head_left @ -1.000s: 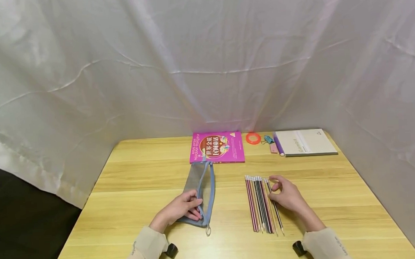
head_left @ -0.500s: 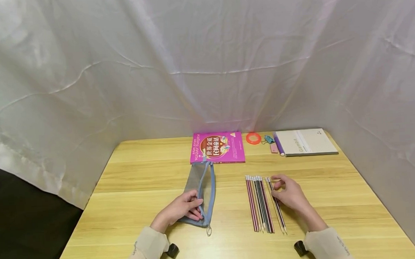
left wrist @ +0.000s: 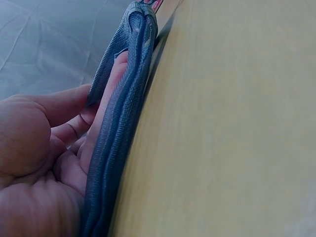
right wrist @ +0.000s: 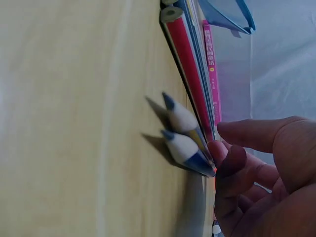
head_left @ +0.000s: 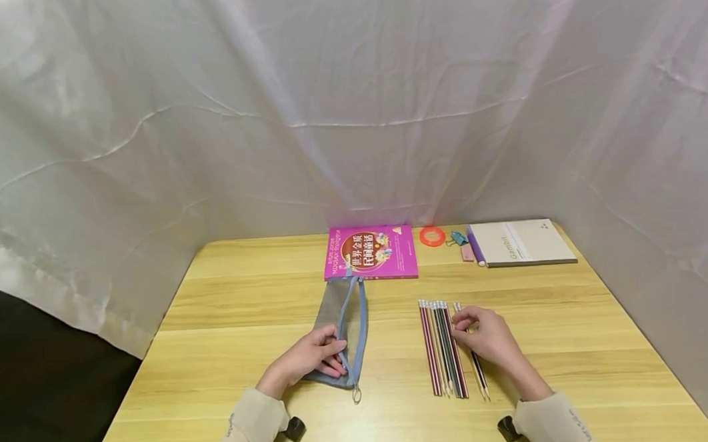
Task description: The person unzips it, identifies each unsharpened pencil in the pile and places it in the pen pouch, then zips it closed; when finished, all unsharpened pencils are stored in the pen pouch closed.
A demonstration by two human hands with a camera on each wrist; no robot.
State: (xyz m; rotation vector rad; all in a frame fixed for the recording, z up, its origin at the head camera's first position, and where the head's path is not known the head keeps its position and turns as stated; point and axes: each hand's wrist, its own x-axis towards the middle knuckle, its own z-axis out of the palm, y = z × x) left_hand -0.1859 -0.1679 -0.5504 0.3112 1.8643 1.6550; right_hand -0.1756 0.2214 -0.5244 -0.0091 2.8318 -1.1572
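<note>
A grey mesh pencil pouch (head_left: 334, 295) with blue trim lies unzipped on the table. My left hand (head_left: 307, 357) holds its near part; in the left wrist view the thumb pinches one blue edge (left wrist: 106, 74) while other fingers reach inside the opening. To the right lies a row of several striped pencils (head_left: 445, 350), erasers facing away. Two dark pencils (head_left: 481, 382) lie just apart from that row, sharpened tips toward me. Over this gap, my right hand (head_left: 489, 337) has its thumb and fingertips right at the row's outermost red pencil (right wrist: 182, 42), fingers slightly bent.
A pink book (head_left: 400, 255) lies behind the pouch, overlapped by its far end. At the back right are an orange ring (head_left: 432, 245), a teal binder clip (head_left: 459, 238), a pink eraser (head_left: 466, 253), a purple marker (head_left: 476, 248) and a beige notebook (head_left: 529, 242). Pale curtains surround the table.
A light pencil has shifted right from the row to join the separate black one. My right hand then moved left, off that pair and back to the row. My left hand stays in place.
</note>
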